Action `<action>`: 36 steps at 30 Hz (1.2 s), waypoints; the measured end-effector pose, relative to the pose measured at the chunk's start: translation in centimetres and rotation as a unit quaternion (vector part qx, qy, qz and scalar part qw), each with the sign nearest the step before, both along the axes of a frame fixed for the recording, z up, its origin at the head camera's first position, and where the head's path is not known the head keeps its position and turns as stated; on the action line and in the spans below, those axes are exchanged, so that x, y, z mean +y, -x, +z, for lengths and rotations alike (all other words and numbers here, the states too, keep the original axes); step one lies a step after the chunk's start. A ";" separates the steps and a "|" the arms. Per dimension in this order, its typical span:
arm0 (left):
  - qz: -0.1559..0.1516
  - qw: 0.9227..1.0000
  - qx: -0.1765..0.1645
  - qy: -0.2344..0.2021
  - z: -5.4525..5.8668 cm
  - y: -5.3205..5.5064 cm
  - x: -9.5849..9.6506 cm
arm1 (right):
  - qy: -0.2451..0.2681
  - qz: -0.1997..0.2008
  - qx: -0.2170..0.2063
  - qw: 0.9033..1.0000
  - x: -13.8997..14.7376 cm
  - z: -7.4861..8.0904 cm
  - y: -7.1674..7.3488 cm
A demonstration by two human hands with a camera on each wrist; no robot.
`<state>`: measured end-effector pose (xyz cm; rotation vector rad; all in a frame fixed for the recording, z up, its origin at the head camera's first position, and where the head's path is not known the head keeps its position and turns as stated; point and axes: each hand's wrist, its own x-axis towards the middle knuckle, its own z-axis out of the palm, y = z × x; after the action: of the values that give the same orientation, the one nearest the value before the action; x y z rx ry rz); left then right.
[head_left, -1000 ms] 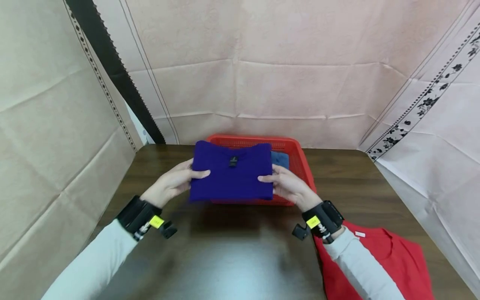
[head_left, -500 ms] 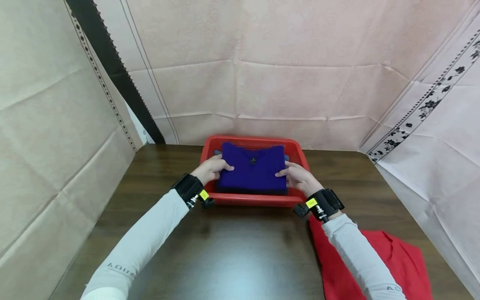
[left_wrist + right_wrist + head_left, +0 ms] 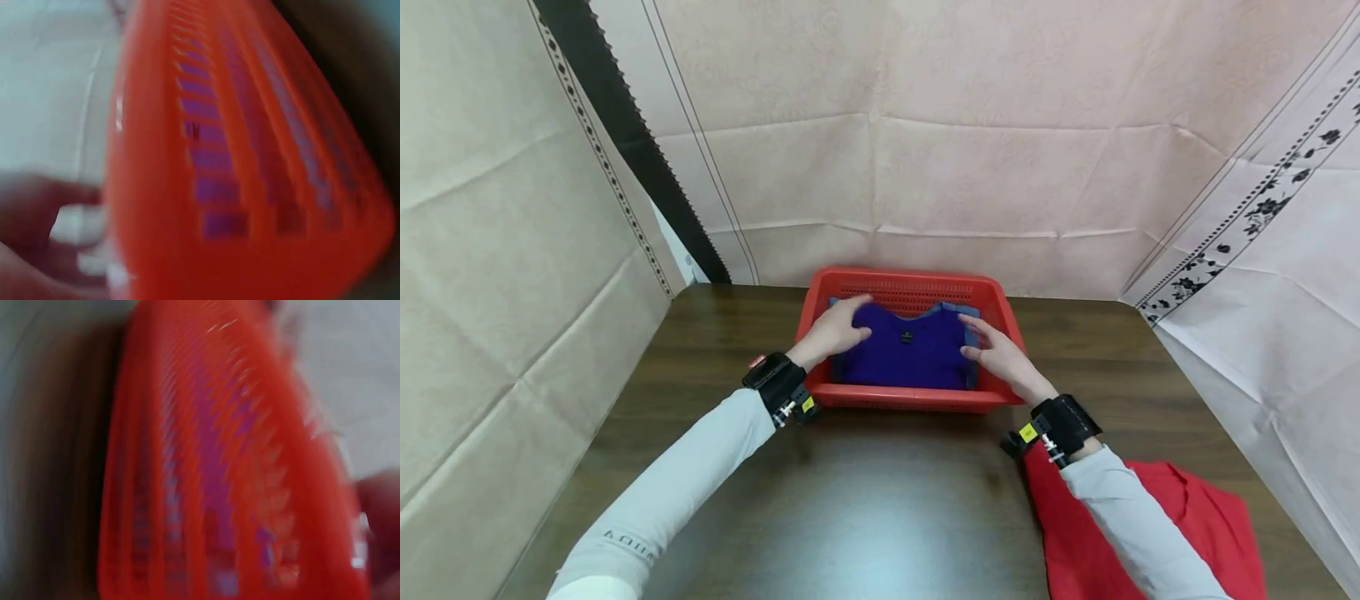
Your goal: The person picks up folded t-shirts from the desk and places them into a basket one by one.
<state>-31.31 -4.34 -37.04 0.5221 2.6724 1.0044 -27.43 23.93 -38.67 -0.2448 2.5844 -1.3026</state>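
A folded purple-blue shirt with a dark neck label lies in the red plastic basket, on top of a folded blue garment that shows at its edges. Over the basket's left side, my left hand has its fingers spread above the shirt's left edge. My right hand hovers at the opposite edge with fingers apart, holding nothing. Through the slots of the basket wall in the left wrist view, purple fabric shows. The right wrist view is blurred and mostly filled by the slotted wall.
A red shirt lies on the brown wooden table at the right, partly under my right forearm. Pale cloth hangings stand behind and at both sides of the table. The basket is close to the table's back edge.
The purple-blue shirt has gone from in front of the basket down into it, moving slightly right. Both hands have let go of it and spread their fingers.
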 end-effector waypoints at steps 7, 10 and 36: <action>-0.169 0.946 0.022 0.276 -0.5 -2.2 0.9 | -0.194 0.239 0.092 0.947 -0.9 -0.9 0.3; -0.166 0.940 -0.011 0.297 -0.9 -2.5 1.2 | -0.204 0.253 0.018 0.946 -1.2 -0.9 0.4; -0.037 0.960 0.277 0.022 3.5 -10.1 5.4 | -0.125 0.036 0.329 0.935 2.1 2.9 -7.9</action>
<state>-21.23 1.05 -33.55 1.0166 3.1095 0.8720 -19.54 26.07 -35.76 -0.8435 3.2050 -0.9592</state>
